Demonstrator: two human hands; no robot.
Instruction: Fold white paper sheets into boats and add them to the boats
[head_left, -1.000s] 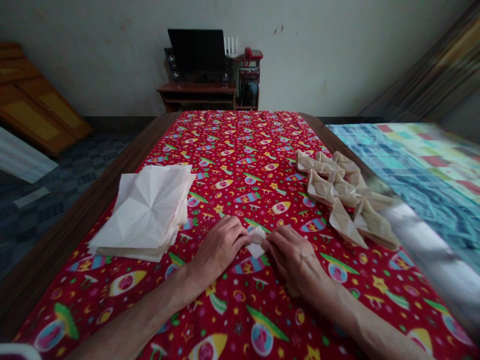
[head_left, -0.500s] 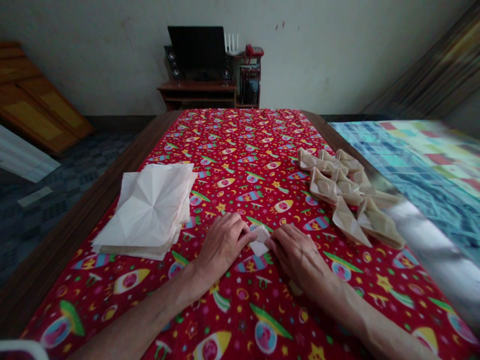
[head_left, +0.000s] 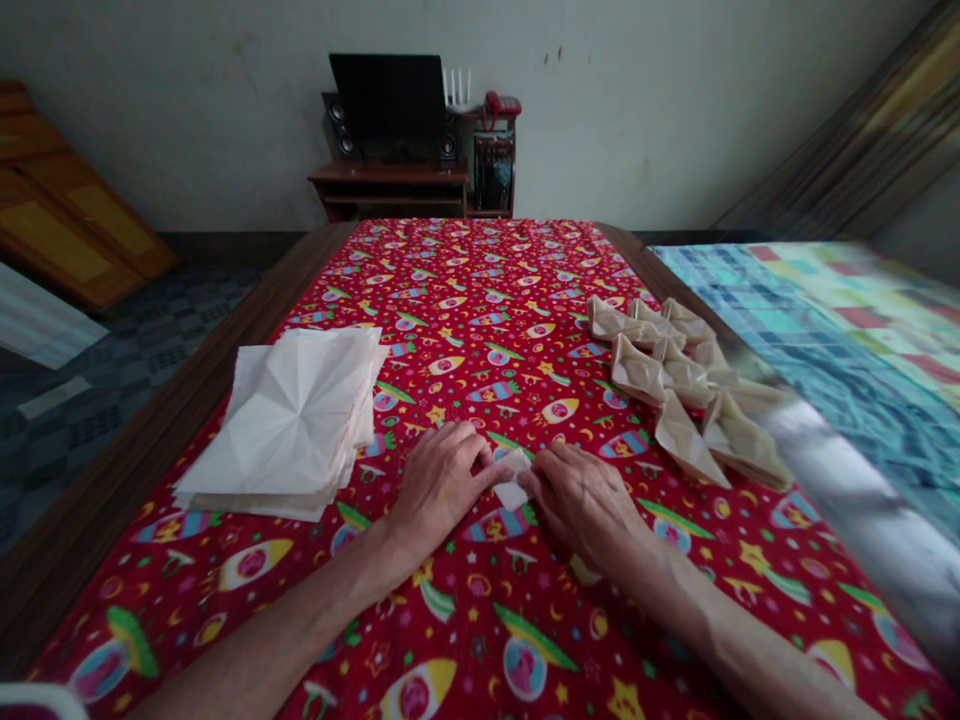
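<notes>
Between my hands, a small folded piece of white paper [head_left: 513, 492] lies on the red patterned cloth. My left hand [head_left: 444, 480] is closed on its left edge, the thumb reaching over the paper. From the other side my right hand [head_left: 581, 490] pinches the right edge, its thumb resting on the paper. To the left is a stack of creased white paper sheets [head_left: 289, 415], the top one marked with folds radiating from its middle. Several folded cream paper pieces [head_left: 686, 375] stand grouped on the right.
A red cloth [head_left: 480, 330] printed with rockets and stars covers the dark wooden table [head_left: 289, 262]. Beyond its far end stands a desk [head_left: 394, 175] with a monitor [head_left: 388, 105]. A bed with checked covers [head_left: 780, 330] adjoins the right side.
The view has shifted slightly, so everything sits a little further left. My right thumb has moved inward over the folded paper.
</notes>
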